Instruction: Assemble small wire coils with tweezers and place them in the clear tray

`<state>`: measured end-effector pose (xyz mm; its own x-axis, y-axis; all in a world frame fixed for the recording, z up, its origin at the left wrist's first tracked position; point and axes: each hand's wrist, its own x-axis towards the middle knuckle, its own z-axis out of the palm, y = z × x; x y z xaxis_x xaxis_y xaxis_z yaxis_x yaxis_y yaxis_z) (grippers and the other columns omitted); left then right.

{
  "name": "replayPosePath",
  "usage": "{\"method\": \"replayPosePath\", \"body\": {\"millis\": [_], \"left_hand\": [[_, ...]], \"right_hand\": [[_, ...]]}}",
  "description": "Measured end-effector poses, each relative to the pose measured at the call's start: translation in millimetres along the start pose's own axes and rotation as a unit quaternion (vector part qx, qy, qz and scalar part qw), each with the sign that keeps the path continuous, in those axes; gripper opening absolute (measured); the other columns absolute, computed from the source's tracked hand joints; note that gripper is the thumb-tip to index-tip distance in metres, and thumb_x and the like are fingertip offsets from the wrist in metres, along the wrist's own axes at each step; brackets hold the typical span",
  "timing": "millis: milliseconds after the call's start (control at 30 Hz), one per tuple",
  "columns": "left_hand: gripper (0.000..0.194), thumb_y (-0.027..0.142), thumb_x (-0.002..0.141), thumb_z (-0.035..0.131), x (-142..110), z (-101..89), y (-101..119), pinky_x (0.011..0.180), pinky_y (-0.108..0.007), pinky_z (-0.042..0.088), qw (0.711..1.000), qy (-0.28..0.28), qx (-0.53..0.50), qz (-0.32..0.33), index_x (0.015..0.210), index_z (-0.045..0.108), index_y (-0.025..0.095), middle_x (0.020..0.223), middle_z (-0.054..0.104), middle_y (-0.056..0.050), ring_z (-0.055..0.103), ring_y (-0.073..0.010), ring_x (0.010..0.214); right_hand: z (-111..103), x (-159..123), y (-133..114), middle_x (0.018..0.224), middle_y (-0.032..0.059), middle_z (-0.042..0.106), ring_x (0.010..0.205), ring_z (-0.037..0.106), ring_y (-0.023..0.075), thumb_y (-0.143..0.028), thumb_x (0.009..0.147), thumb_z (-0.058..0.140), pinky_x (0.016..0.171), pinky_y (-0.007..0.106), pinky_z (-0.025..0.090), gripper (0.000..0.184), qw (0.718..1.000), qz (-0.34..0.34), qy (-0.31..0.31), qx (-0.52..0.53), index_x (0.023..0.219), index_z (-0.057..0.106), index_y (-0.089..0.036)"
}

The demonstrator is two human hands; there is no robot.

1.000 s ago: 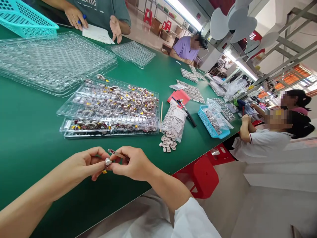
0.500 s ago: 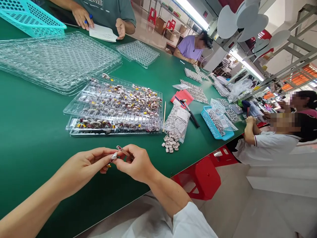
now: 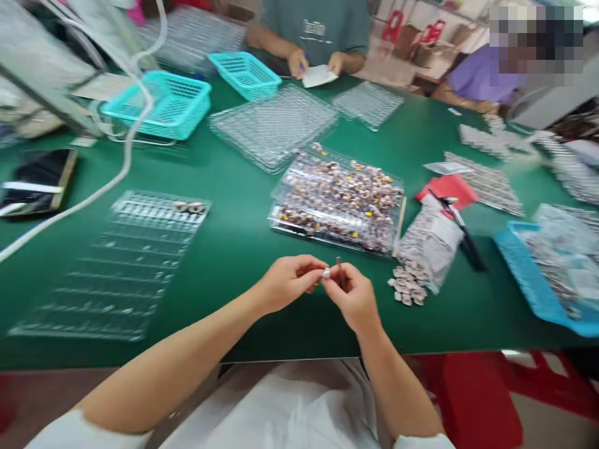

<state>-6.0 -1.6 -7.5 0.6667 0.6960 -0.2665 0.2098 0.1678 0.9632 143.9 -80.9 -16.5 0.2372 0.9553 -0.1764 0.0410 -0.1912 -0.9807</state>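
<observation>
My left hand [image 3: 292, 284] and my right hand [image 3: 353, 296] meet above the near part of the green table. Pinched at my left fingertips is a small white part [image 3: 326, 273], which my right thumb and forefinger also touch. A thin brownish stick-like tool [image 3: 340, 269] lies in the closed fingers of my right hand, its tip pointing up. Just beyond them are stacked clear trays [image 3: 327, 232] filled with small wired parts [image 3: 369, 187] bearing yellow tabs. Small whitish pads [image 3: 409, 285] lie loose to the right, below a clear bag [image 3: 428, 240] of similar pads.
At left, a clear tray [image 3: 126, 262] holds a few parts in its far corner. A white cable [image 3: 128, 146] crosses near a phone [image 3: 40, 181] and a turquoise basket [image 3: 187, 112]. A blue basket [image 3: 524, 274] stands right. Across the table, a person [image 3: 313, 37] holds paper.
The view has swung left and levelled, bringing the left tray, phone and cable into sight. My hands stay together around the small white part, with the stick-like tool still in my right hand.
</observation>
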Motion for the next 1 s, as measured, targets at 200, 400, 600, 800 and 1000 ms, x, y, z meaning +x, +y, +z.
{"method": "replayPosePath", "body": {"millis": [200, 400, 600, 800, 1000], "left_hand": [[0.016, 0.031, 0.084, 0.062, -1.3, 1.3, 0.8, 0.061, -0.024, 0.052, 0.999, 0.026, -0.032, 0.018, 0.084, 0.055, 0.017, 0.065, 0.06, 0.002, 0.06, -0.0113, 0.06], [0.012, 0.027, 0.087, 0.058, -3.2, -2.5, 3.3, 0.069, -0.026, 0.053, 0.998, -0.007, -0.04, 0.04, 0.088, 0.059, 0.015, 0.075, 0.063, -0.001, 0.062, -0.0116, 0.068], [0.016, 0.023, 0.083, 0.062, -0.3, -5.1, -1.2, 0.075, -0.029, 0.056, 0.996, -0.048, -0.062, 0.034, 0.096, 0.063, 0.014, 0.086, 0.068, -0.005, 0.064, -0.0137, 0.075], [0.018, 0.021, 0.079, 0.065, 0.6, -3.7, -5.1, 0.076, -0.03, 0.054, 0.998, -0.03, -0.018, 0.044, 0.095, 0.065, 0.014, 0.085, 0.069, -0.005, 0.066, -0.015, 0.077], [0.017, 0.027, 0.081, 0.066, -2.7, -1.8, -0.3, 0.075, -0.028, 0.053, 0.996, -0.003, 0.073, 0.059, 0.093, 0.067, 0.015, 0.085, 0.072, -0.004, 0.066, -0.0156, 0.078]], "right_hand": [[-3.9, -0.1, -1.3, 0.063, -0.0051, 0.046, 0.051, 0.036, 0.0078, -0.039, 0.08, 0.068, 0.046, 0.022, 0.03, 0.022, 0.999, 0.001, 0.004, -0.032, 0.078, 0.057, -0.019], [-3.8, -0.4, -4.9, 0.062, -0.0044, 0.046, 0.051, 0.037, 0.008, -0.041, 0.08, 0.068, 0.046, 0.022, 0.031, 0.024, 0.999, 0.005, 0.011, -0.05, 0.076, 0.057, -0.019], [-5.8, 0.2, -1.4, 0.063, -0.0033, 0.048, 0.052, 0.038, 0.0085, -0.041, 0.08, 0.067, 0.046, 0.023, 0.032, 0.024, 0.998, 0.008, 0.03, -0.049, 0.077, 0.059, -0.019], [-7.7, 2.5, 2.0, 0.06, -0.0041, 0.048, 0.05, 0.038, 0.0081, -0.04, 0.079, 0.067, 0.046, 0.023, 0.031, 0.024, 0.999, 0.023, 0.02, -0.01, 0.076, 0.059, -0.018], [-7.7, 2.8, -0.6, 0.056, -0.0048, 0.043, 0.049, 0.034, 0.0075, -0.041, 0.08, 0.066, 0.044, 0.023, 0.028, 0.026, 0.999, 0.032, 0.017, -0.037, 0.073, 0.057, -0.018]]}}
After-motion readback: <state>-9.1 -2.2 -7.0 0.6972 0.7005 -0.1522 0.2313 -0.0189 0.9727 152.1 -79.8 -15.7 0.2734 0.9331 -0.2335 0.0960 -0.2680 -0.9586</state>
